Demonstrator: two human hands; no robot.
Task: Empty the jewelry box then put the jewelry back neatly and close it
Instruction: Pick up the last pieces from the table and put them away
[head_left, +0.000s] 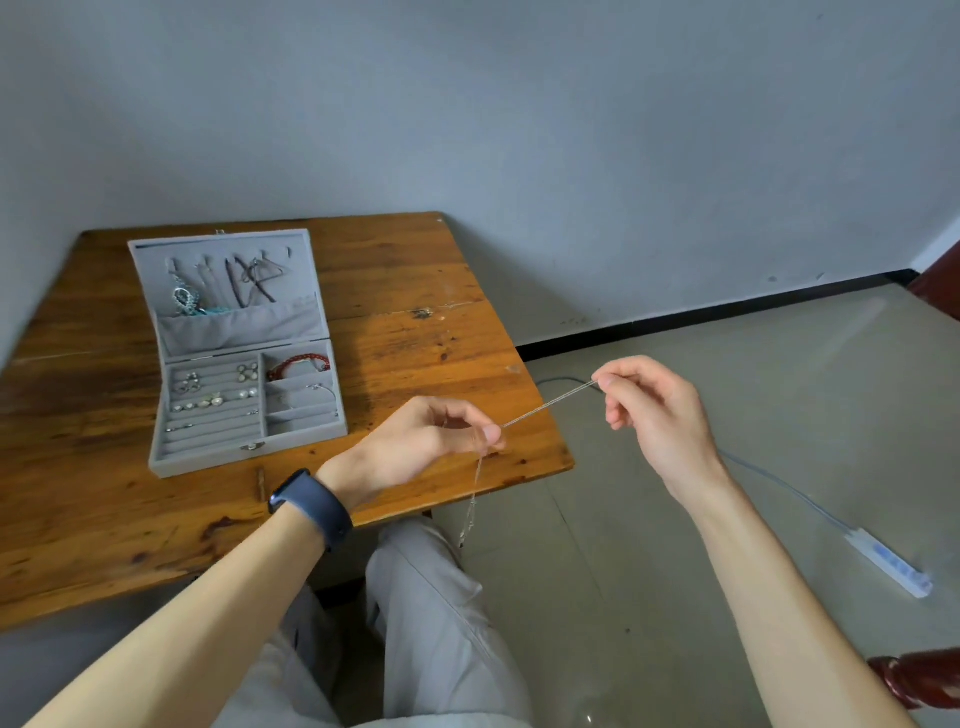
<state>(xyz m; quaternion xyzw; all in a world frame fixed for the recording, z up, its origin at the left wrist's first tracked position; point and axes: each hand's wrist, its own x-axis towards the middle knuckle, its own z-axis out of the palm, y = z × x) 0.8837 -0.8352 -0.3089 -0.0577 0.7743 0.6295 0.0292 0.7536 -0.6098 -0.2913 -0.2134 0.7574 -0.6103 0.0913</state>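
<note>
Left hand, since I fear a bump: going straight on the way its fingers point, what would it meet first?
Probably the right hand: the left hand points along the taut silver chain that both pinch. Depth is unclear from one view.

A worn brown wooden tabletop (415, 291) stands against a pale grey wall (519, 104) edged by a black skirting strip (701, 312). On the glossy beige tiled floor (727, 364) lies a white power strip (891, 566), its thin pale cable (779, 483) running across the tiles. A dark red polished wooden piece (919, 680) shows at lower right.
</note>
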